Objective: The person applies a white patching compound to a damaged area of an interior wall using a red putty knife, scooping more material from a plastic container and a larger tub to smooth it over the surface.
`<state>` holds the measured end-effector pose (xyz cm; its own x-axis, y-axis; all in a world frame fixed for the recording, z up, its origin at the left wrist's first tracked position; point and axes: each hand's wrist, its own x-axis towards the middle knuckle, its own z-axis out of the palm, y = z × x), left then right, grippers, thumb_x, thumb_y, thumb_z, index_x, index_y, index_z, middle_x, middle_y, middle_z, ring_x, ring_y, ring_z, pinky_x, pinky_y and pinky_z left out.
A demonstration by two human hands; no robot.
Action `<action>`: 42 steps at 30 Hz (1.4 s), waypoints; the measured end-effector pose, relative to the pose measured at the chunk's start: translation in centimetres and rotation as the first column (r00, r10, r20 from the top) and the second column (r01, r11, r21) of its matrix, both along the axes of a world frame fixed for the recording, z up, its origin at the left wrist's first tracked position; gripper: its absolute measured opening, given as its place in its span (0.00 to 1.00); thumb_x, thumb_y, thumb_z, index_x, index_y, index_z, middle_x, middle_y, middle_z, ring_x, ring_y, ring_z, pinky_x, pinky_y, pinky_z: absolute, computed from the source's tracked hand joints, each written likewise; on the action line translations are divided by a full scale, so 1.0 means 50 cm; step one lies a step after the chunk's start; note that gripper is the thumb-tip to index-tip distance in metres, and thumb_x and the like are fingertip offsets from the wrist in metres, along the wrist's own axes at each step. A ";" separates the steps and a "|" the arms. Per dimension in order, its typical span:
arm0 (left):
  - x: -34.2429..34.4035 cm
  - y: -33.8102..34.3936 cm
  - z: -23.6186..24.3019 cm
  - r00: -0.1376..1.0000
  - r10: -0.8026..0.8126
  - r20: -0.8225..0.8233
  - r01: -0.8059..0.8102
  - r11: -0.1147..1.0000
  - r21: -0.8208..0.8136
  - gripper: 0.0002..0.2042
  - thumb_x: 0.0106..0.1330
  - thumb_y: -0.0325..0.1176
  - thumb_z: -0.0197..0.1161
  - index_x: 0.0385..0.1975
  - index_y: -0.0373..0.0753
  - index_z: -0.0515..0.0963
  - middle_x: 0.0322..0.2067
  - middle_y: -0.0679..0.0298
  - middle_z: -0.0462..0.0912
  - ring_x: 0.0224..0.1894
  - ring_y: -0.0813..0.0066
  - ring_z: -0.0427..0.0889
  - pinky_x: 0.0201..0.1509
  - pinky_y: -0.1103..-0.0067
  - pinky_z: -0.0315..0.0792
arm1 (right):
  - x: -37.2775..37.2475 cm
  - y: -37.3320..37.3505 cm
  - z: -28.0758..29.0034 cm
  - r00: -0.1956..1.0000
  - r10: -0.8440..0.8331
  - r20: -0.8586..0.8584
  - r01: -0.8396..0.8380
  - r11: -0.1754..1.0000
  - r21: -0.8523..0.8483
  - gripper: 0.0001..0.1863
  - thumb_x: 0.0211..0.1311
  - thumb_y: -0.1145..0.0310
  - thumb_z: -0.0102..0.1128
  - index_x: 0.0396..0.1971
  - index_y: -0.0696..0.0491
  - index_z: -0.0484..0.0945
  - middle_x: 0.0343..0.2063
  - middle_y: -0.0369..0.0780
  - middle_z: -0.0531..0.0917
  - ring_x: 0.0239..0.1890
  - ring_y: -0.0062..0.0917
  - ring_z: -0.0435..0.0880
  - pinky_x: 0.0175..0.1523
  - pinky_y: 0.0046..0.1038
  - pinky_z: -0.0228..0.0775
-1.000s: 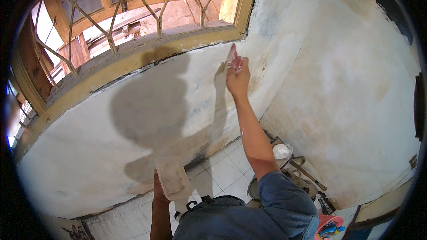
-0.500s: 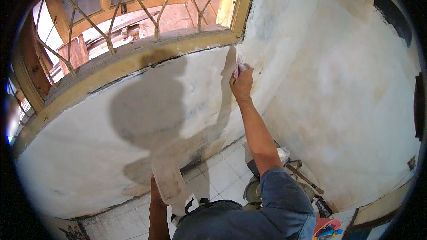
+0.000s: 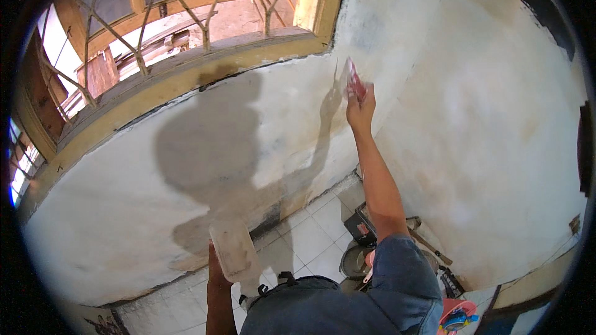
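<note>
My right hand (image 3: 361, 108) is closed around a red putty scraper (image 3: 354, 79) smeared with white. It is raised in front of the patchy white wall (image 3: 292, 108), just below and right of the window frame's lower corner; whether the scraper touches the wall I cannot tell. Low on the left, my left hand (image 3: 217, 268) grips a flat, pale tan board (image 3: 234, 251) with rounded corners, held tilted beside my body. The board hides most of the left fingers. The shadows of my head and right arm fall across the wall.
Above the wall is a yellow wooden window frame (image 3: 205, 74) with metal bars. On the tiled floor (image 3: 310, 239), to the right, are a black box (image 3: 360, 226), a bucket (image 3: 355, 263), a wooden-handled tool (image 3: 431, 247) and a pink basin (image 3: 456, 311).
My right hand has moved right and slightly down from the window frame's corner, and the scraper now tips upward. The left hand and board have hardly moved.
</note>
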<state>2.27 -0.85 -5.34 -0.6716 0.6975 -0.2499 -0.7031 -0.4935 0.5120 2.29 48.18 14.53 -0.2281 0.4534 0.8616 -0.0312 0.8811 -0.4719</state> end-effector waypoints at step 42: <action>0.030 -0.061 0.014 0.982 0.187 0.004 -0.185 0.976 -0.112 0.33 0.66 0.64 0.41 0.62 0.45 0.63 0.51 0.59 0.75 0.48 0.59 0.77 0.49 0.57 0.75 | -0.124 0.093 -0.003 0.975 -0.216 0.045 0.084 0.551 0.830 0.25 0.47 0.73 0.61 0.47 0.51 0.65 0.45 0.45 0.72 0.39 0.40 0.73 0.42 0.42 0.65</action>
<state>3.78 -3.91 -4.65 -0.7828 0.5279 -0.3294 -0.6120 -0.5573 0.5612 -3.90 52.83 14.40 -0.3605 -0.3953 0.8449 0.1401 0.8725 0.4680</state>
